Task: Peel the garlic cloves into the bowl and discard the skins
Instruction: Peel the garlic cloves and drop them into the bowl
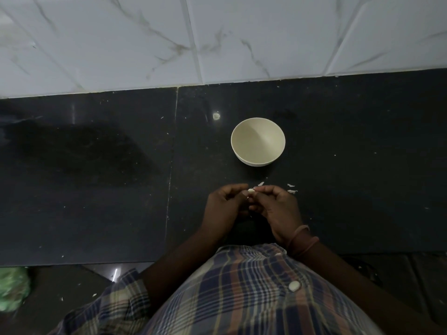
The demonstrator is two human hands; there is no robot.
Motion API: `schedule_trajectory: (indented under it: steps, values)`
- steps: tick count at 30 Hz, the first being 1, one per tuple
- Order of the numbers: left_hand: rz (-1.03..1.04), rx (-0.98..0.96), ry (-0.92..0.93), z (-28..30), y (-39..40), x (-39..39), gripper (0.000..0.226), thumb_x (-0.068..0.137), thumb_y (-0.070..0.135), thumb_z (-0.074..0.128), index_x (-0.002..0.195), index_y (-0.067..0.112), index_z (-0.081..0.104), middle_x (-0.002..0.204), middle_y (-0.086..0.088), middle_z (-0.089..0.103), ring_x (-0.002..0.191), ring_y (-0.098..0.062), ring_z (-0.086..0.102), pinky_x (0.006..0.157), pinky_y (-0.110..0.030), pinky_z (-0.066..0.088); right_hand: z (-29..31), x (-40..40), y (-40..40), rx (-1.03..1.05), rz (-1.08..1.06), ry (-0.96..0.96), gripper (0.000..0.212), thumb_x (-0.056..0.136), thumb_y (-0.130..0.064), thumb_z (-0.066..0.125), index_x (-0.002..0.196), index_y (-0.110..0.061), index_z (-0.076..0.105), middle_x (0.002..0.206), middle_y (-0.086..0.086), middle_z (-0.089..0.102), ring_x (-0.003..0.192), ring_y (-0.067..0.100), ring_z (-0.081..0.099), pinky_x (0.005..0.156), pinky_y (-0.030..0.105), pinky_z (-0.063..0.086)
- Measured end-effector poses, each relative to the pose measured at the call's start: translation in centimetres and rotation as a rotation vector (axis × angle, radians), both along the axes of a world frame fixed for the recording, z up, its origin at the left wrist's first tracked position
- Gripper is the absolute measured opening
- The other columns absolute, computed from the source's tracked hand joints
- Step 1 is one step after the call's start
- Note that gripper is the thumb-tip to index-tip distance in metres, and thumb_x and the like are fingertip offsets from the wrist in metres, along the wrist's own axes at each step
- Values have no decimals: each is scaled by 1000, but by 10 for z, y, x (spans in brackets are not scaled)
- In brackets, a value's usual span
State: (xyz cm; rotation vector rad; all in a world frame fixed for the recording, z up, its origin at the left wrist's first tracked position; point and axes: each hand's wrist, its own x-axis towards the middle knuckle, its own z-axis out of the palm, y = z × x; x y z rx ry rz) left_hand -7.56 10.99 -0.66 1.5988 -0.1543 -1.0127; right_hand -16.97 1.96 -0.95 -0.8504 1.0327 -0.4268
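Pinching a small pale clove between the fingertips of both hands, just above the dark counter and a little in front of the plaid shirt. Left hand curling in, thumb and forefinger closing on the clove's left end; right hand curling likewise, fingertips clamping on its right end, bangles sitting on that wrist. Resting beyond the hands, apart from them, a cream bowl, upright, showing nothing inside. Lying on the counter between bowl and hands and just right of the right hand, a few white skins, clear of the bowl. Stretching wide and bare to the left of the bowl and again to the right, only tiny white flecks dotting the stone. Meeting the marble-veined wall tiles along the counter's far edge, well behind the bowl; running under the forearms, the near edge, dropping to the floor. Showing at the lower left, off the counter, something green and blurred. Reading no writing, label or brand anywhere.
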Motion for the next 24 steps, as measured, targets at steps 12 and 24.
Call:
schedule_trajectory:
  steps: [12, 24]
  values:
    - [118, -129, 28, 10, 3, 3, 15, 92, 2, 68, 99, 12, 77, 96, -13, 78, 92, -28, 75, 83, -42, 60, 10, 0, 3, -631, 235, 218, 5, 90, -11, 72, 94, -14, 74, 82, -2, 75, 75, 9, 72, 68, 25, 59]
    - [145, -283, 144, 10, 3, 1, 23, 94, -2, 60, 108, 11, 74, 103, -15, 76, 91, -22, 72, 81, -34, 60, 22, 0, 2, -1013, 280, 217, 4, 89, -15, 73, 92, -19, 73, 88, -6, 68, 82, 5, 64, 72, 20, 52]
